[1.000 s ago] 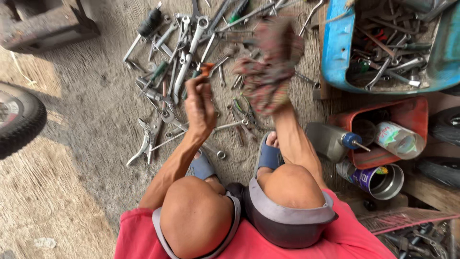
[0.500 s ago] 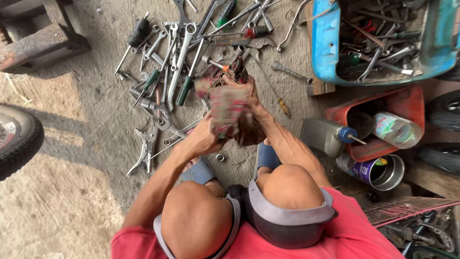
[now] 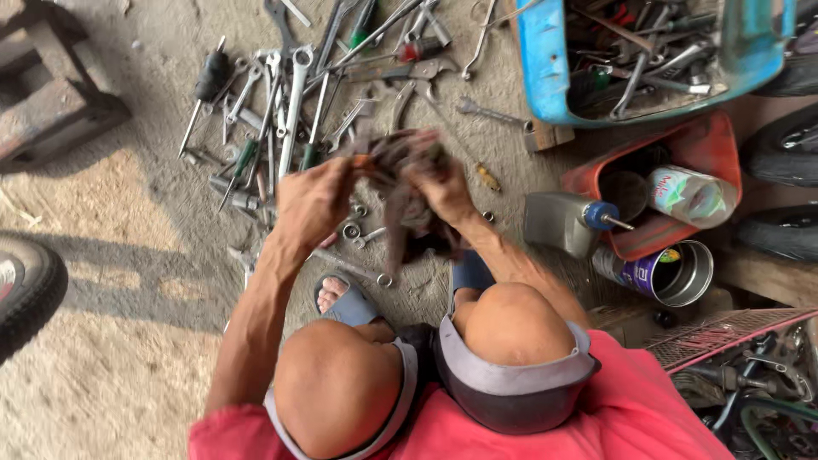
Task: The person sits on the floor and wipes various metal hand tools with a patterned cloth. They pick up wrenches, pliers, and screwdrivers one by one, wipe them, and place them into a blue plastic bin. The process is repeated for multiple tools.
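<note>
I squat over a concrete floor with my knees in front of me. Both hands hold a dark, dirty rag [image 3: 407, 200] between them at chest height. My left hand [image 3: 313, 203] grips its left end, where something small and orange shows at the fingertips. My right hand [image 3: 441, 189] clutches the right side of the rag, which hangs down over several small rings and nuts [image 3: 351, 230] on the floor. The rag is blurred.
Several wrenches, pliers and screwdrivers [image 3: 294, 94] lie scattered ahead. A blue tray [image 3: 545, 77] of tools sits top right, a red bin [image 3: 707, 149] with a bottle beside it, a grey oil jug [image 3: 558, 223] and an open can [image 3: 682, 274]. A tyre [image 3: 30, 298] stands left, a wooden block [image 3: 51, 111] top left.
My right hand brought the rag down from high over the tools toward my body. My left hand joined it, and both now grip the rag together.
</note>
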